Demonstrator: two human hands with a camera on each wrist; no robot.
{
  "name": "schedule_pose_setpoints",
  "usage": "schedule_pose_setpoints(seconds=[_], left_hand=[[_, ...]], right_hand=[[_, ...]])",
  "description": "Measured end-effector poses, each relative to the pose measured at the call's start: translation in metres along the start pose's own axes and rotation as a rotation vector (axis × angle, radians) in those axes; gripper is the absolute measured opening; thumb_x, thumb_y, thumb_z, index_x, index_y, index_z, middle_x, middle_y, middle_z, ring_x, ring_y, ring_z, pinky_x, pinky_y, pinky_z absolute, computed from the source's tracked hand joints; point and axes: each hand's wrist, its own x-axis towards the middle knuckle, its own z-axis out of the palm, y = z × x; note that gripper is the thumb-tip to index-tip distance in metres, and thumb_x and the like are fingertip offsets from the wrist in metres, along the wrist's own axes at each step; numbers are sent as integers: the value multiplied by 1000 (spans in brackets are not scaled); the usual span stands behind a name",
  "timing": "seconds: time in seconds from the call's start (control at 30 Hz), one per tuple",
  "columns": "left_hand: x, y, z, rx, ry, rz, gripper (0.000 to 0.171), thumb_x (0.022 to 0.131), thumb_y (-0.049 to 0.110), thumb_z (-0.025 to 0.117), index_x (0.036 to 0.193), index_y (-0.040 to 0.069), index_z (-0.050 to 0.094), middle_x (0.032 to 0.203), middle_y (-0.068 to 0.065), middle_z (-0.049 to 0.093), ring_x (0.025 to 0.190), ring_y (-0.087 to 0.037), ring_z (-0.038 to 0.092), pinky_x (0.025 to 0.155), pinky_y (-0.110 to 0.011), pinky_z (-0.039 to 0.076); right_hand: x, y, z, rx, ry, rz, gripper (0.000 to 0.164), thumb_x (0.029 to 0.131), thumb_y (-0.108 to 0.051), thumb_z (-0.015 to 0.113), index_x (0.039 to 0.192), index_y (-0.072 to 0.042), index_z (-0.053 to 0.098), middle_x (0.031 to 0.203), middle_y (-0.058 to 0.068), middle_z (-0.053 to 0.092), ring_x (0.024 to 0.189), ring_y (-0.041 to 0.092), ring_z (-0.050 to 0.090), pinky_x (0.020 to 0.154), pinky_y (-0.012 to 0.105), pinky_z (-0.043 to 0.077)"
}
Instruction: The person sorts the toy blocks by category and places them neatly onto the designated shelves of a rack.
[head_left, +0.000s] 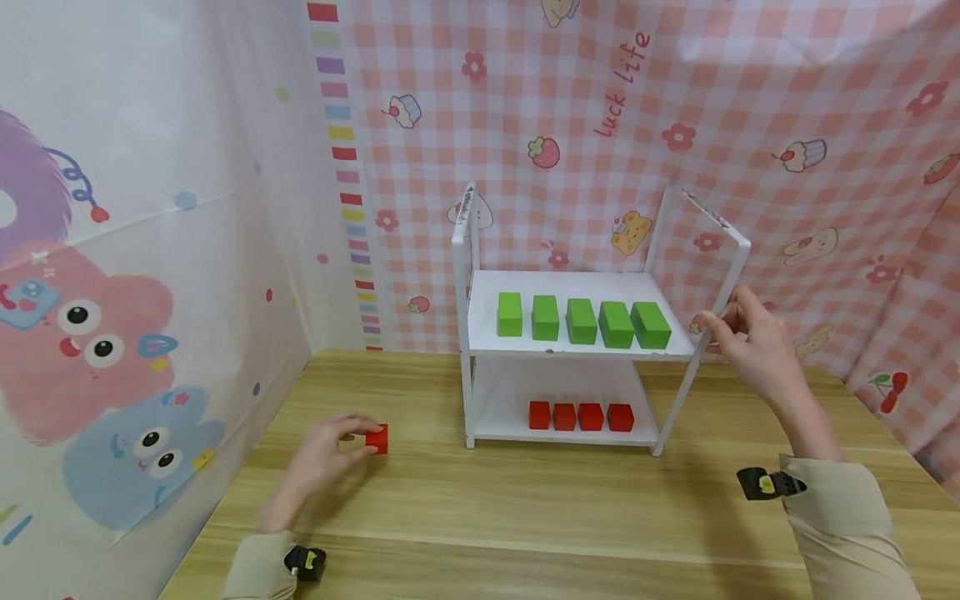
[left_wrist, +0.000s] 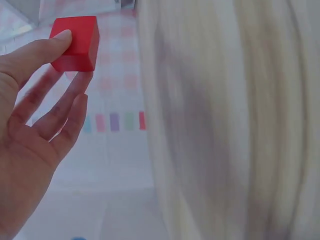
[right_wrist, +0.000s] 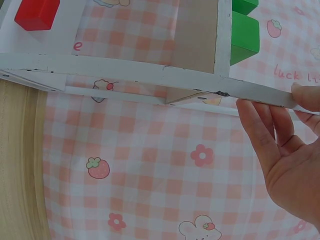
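My left hand pinches a red block between thumb and fingertips, over the table to the left of a white two-tier shelf. In the left wrist view the thumb lies on the block's face and the fingers are beneath it. With thumb and fingers, my right hand grips the shelf's front right post. Several green blocks stand in a row on the upper tier. Several red blocks line the front of the lower tier.
The shelf stands on a wood-grain table. Behind it hangs a pink checked cloth with printed flowers and cakes. A white cloth with cartoon figures borders the left side.
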Motion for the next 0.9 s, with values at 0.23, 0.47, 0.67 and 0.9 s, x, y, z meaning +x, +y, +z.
schedule_pose_setpoints(seconds=[0.23,0.47,0.67,0.9], left_hand=[[12,24,9,-20,4,104,26,74,4,78,99,7,72,107,-12,70,92,-27,69,75,-33,58],[23,46,20,-40,44,185,27,73,5,79,99,6,73,107,-13,71,93,-28,70,76,-34,59],[30,67,32,-70,67,227,29,71,4,80,99,7,74,106,-13,72,94,-26,71,82,-35,58],[38,86,52,-129,131,322,28,71,2,80,98,5,75,107,-13,72,97,-27,70,84,-34,57]], right_hand=[[0,0,0,2,-1,2,23,97,-25,53,96,-4,44,70,4,48,54,7,40,44,23,34],[0,-1,0,2,0,1,24,98,-27,53,94,-5,43,69,4,48,54,6,42,44,23,35],[0,-1,0,6,-5,0,24,98,-25,52,93,-4,43,69,5,51,55,4,49,44,23,38],[0,-2,0,5,0,-7,23,98,-24,52,93,-4,43,69,5,50,55,4,45,44,23,37]])
